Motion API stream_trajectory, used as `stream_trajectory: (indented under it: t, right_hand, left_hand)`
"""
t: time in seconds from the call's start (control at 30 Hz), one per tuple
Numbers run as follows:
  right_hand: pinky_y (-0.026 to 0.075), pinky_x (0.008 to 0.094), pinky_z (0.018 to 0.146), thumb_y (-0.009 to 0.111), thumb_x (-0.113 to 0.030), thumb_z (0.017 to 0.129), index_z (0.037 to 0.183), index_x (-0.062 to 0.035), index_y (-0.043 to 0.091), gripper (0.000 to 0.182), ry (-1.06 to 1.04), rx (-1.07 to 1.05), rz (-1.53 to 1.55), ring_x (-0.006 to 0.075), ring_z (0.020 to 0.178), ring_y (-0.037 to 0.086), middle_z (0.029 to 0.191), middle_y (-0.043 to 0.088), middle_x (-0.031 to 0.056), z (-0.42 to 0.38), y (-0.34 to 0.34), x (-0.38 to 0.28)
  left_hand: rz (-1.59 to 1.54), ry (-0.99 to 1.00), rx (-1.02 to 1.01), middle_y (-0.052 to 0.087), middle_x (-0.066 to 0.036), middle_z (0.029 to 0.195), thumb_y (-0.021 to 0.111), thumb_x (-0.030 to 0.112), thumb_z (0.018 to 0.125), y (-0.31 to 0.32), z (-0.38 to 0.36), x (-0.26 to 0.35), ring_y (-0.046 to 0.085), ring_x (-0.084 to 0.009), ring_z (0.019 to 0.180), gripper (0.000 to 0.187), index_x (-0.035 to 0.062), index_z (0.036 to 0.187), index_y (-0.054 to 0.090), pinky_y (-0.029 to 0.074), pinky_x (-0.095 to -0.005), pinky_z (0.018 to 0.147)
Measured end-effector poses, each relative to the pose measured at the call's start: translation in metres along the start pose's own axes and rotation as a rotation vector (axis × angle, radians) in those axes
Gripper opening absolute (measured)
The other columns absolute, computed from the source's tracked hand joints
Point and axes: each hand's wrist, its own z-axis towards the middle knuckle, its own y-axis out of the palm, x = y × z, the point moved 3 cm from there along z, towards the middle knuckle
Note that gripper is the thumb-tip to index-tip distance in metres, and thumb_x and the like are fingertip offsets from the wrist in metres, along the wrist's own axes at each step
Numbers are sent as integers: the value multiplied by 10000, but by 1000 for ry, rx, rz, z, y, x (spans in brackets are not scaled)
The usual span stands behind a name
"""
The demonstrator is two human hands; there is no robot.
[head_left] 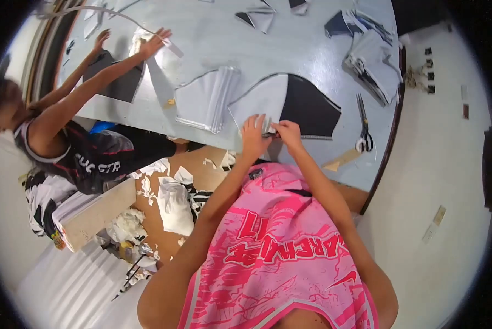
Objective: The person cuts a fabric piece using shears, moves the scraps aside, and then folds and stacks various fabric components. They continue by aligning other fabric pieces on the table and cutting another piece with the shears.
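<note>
Left hand [253,135] and right hand [286,131] close together at near edge of pale blue table [213,38], fingers of both pinching edge of curved grey-and-black cut fabric piece [290,104] lying flat on table. Stack of light grey cut fabric panels [205,98] just left of fabric piece. Black-handled scissors [363,129] right of it, untouched. Further left of fabric piece, co-worker's hand [154,44] presses dark fabric panel [117,77].
</note>
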Motion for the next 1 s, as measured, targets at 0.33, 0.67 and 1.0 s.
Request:
stream_trajectory:
  t: [0.33,0.67,1.0]
  right_hand:
    - [391,245,513,781,-201,888,772,-142,560,256,129,-152,527,85,584,531,678,525,-34,-106,21,-143]
    - [448,264,552,765,-195,903,863,-148,601,175,136,-290,576,89,641,569,750,586,-37,-106,99,-154]
    - [431,263,609,751,-194,894,890,-111,600,172,-134,-112,535,103,689,542,770,532,-32,-108,220,-224]
  left_hand:
    - [-257,-22,23,667,-239,1195,559,-104,726,-106,-8,-21,626,-434,1121,553,25,1256,648,498,-448,980]
    - [-217,-34,-36,708,-221,1077,607,-87,785,-241,3,-73,682,-406,962,411,11,1172,701,539,-416,846]
    - [-496,-13,91,711,-128,1177,609,-67,871,-350,104,-185,696,-220,955,309,13,1148,720,564,-335,826]
